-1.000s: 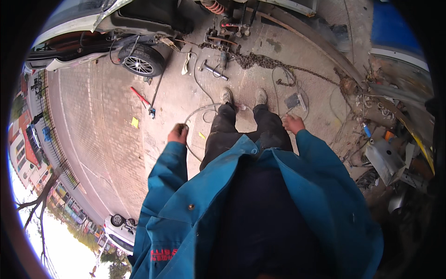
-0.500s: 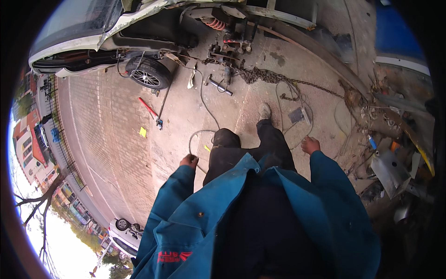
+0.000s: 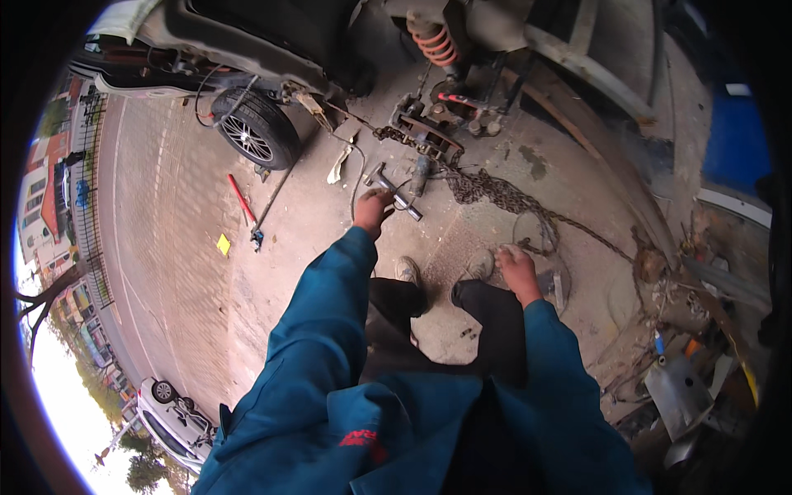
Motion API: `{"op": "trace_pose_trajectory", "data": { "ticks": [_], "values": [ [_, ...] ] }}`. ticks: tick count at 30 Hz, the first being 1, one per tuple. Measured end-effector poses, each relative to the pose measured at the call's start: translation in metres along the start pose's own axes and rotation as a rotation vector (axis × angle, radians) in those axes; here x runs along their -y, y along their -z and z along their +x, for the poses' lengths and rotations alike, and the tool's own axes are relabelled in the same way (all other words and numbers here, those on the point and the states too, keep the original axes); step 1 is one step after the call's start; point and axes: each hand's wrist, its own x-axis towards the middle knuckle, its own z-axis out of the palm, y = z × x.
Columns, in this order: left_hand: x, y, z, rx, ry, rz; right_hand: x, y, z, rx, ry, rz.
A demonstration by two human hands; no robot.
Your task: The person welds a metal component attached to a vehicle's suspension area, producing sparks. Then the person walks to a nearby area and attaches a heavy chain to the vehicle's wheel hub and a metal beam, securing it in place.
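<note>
My left hand (image 3: 374, 213) is stretched forward, its fingers loosely bent and apart with nothing visible in them. In the view it sits right beside the hammer (image 3: 407, 206), which lies on the concrete; whether they touch I cannot tell. My right hand (image 3: 518, 274) hangs above my right shoe, fingers loosely extended and holding nothing. Beyond the hammer, a metal clamp assembly (image 3: 427, 142) is hooked to a rusty chain (image 3: 503, 195) near the car's suspension. A coil spring (image 3: 435, 45) with orange turns hangs above it.
A wheel (image 3: 256, 129) stands under the car body at the far left. A red bar (image 3: 241, 198) and a yellow piece (image 3: 223, 244) lie on the ground. At the right are a long rusty beam (image 3: 615, 173) and a bent sheet-metal piece (image 3: 678, 394) among scrap.
I have stepped nearer to the car and am leaning forward. My left hand has moved forward to the hammer; my right hand has come in over my shoe.
</note>
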Motion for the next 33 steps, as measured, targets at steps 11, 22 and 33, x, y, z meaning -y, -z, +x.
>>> {"op": "trace_pose_trajectory", "data": {
  "ticks": [11, 22, 33],
  "values": [
    [0.053, -0.050, 0.290, 0.087, -0.305, -0.293, 0.056, -0.059, 0.071, 0.052, 0.709, -0.170],
    [0.055, -0.043, 0.218, 0.383, -0.057, -0.575, 0.063, -0.058, 0.080, -0.005, 0.625, -0.572],
    [0.076, -0.057, 0.197, 0.161, -0.098, -0.598, 0.014, -0.110, 0.172, 0.031, 0.535, -0.673]
  ]
}}
